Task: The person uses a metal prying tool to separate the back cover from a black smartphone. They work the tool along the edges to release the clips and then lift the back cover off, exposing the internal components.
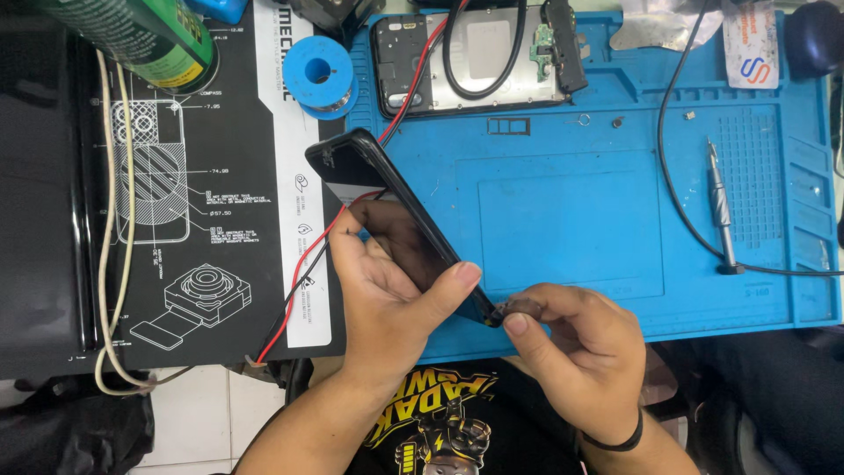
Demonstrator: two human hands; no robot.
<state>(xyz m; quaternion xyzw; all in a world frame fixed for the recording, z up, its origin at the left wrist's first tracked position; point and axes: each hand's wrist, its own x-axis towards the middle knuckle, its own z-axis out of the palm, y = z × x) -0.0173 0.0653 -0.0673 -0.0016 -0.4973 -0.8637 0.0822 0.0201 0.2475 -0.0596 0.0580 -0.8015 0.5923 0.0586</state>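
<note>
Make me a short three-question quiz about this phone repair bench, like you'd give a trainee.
1. True or false: the left hand holds the black phone tilted above the bench.
2. What is the right hand doing? A) pinching at the phone's lower end; B) gripping the screwdriver; C) lifting the solder spool.
3. Fill in: the opened phone lies on the ____ mat.

Key: 1 true; 2 A; 3 blue.
</note>
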